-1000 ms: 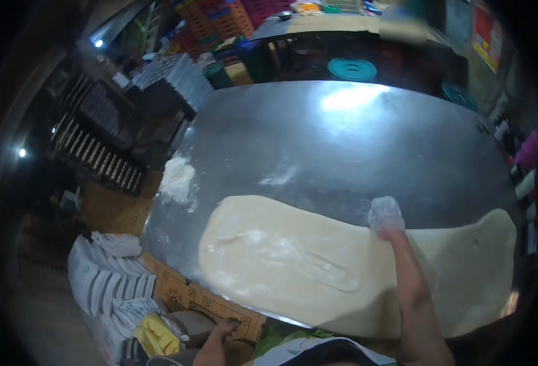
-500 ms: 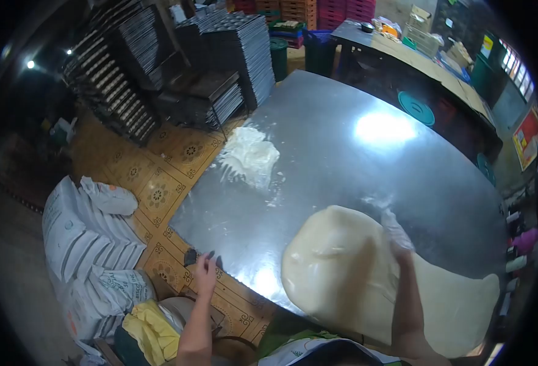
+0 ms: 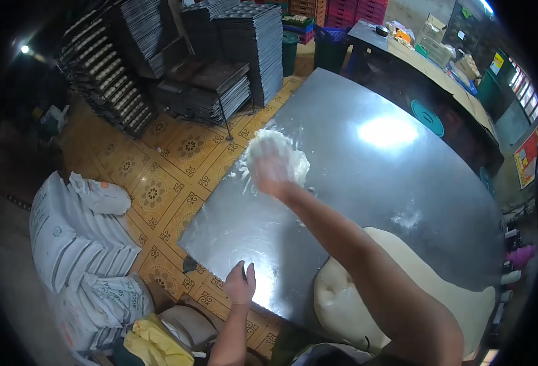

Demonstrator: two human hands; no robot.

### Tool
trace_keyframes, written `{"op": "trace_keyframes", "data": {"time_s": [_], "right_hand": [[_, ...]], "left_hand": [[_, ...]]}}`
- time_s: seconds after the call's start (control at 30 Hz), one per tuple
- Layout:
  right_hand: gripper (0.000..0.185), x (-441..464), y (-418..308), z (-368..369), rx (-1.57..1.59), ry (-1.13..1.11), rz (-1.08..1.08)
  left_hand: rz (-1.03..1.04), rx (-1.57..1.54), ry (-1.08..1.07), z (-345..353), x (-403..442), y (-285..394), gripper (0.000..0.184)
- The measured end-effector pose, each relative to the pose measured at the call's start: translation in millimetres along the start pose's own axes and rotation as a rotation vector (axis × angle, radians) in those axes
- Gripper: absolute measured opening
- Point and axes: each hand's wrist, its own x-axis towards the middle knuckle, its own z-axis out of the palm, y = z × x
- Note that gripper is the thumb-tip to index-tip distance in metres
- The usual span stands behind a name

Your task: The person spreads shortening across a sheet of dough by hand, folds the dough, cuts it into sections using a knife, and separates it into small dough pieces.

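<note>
My right arm reaches across the metal table (image 3: 342, 177), and my right hand (image 3: 270, 165) is over a white, flour-like heap (image 3: 301, 168) near the table's left side. Motion smears its fingers, so their grip does not show. A large, smooth slab of pale dough (image 3: 348, 299) spreads along the near right part of the table, partly hidden by my right forearm. Close to the near left edge, my left hand (image 3: 240, 285) hangs with thumb and fingers apart, holding nothing.
Stacked white sacks (image 3: 80, 238) and a yellow cloth (image 3: 156, 341) lie to the left. Behind stand piles of metal trays (image 3: 254, 55) and a rack of filled trays (image 3: 107, 79). Another table (image 3: 458, 91) runs along the far right. A white dusty patch (image 3: 407, 218) marks the metal beyond the dough.
My right hand has left the dough's far edge and swung left to the white heap. My left hand has shifted right, towards the table edge. The camera view has turned slightly.
</note>
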Motion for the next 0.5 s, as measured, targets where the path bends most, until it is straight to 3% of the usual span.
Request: {"op": "trace_keyframes", "data": {"time_s": [0.03, 0.07, 0.13, 0.17, 0.23, 0.3, 0.37, 0.43, 0.5], "right_hand": [[0.043, 21.8, -0.8, 10.7, 0.044, 0.147, 0.008], [0.043, 42.1, 2.0, 23.6, 0.046, 0.147, 0.018], [0.052, 64.9, 15.7, 61.8, 0.022, -0.093, 0.158], [0.052, 59.4, 21.6, 93.3, 0.021, -0.102, 0.187], [0.055, 26.3, 36.2, 148.7, -0.109, 0.069, 0.096], [0.039, -17.7, 41.5, 148.2, -0.171, 0.283, -0.135], [0.029, -70.7, 43.1, 72.5, 0.116, -0.205, -0.291], [0.028, -126.8, 48.5, -7.4, 0.086, -0.647, -0.080], [0.027, -198.1, 103.6, 15.7, 0.128, -0.475, 0.037]], "left_hand": [[-0.007, -0.008, 0.014, -1.3, -1.0, 1.9, 0.027], [-0.013, -0.017, 0.031, -1.5, -0.2, 3.4, 0.027], [-0.001, -0.029, 0.027, 2.8, 4.2, 0.6, 0.027], [-0.001, -0.024, 0.052, 5.0, 5.8, -1.4, 0.028], [0.006, -0.029, 0.080, 5.6, -0.1, -1.7, 0.030], [0.021, -0.045, 0.035, 4.1, -4.8, -1.6, 0.032], [0.011, -0.026, 0.039, 3.1, -1.2, -3.1, 0.036], [0.017, -0.042, -0.043, -2.7, 0.9, -0.4, 0.037], [-0.020, -0.016, -0.159, -9.7, 2.4, 8.7, 0.040]]}}
